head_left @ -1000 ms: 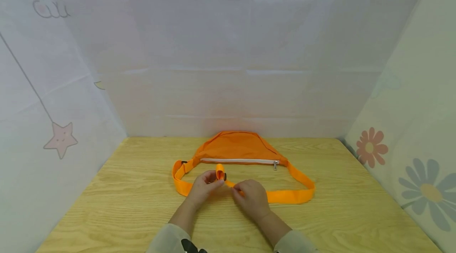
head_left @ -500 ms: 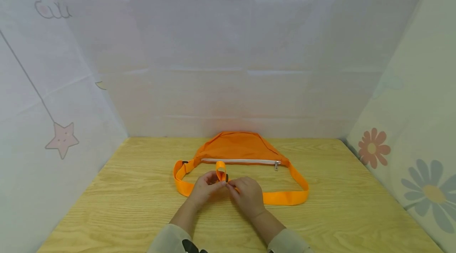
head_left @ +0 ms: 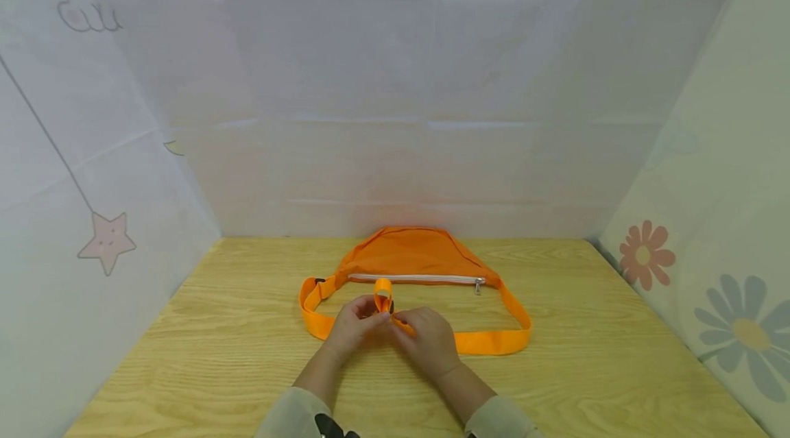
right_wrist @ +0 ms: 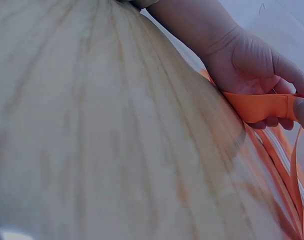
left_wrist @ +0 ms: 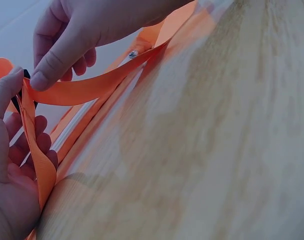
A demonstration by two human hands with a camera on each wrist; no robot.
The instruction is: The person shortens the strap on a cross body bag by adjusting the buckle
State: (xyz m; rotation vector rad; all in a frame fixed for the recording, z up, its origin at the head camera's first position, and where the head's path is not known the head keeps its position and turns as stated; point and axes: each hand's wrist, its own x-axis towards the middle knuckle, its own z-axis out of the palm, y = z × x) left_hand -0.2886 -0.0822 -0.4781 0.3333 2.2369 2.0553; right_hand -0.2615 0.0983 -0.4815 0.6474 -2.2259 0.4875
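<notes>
An orange waist bag with a pale zipper lies at the back of the table. Its orange strap curves forward round both hands. My left hand grips the strap beside a small black buckle, and a short strap loop stands up above the fingers. Close on its right, my right hand pinches the strap by the buckle between thumb and fingers. In the left wrist view the strap runs from there under the right hand. Fingers partly hide the buckle.
The wooden table extends on both sides of the bag. A pale cloth wall rises right behind the bag, with patterned cloth at left and right. A second black strap fitting sits near the bag's left end.
My right hand has moved left along the strap, close to the left hand. The strap loop has risen and the strap's right bend has drawn inward. The left hand stays nearly still.
</notes>
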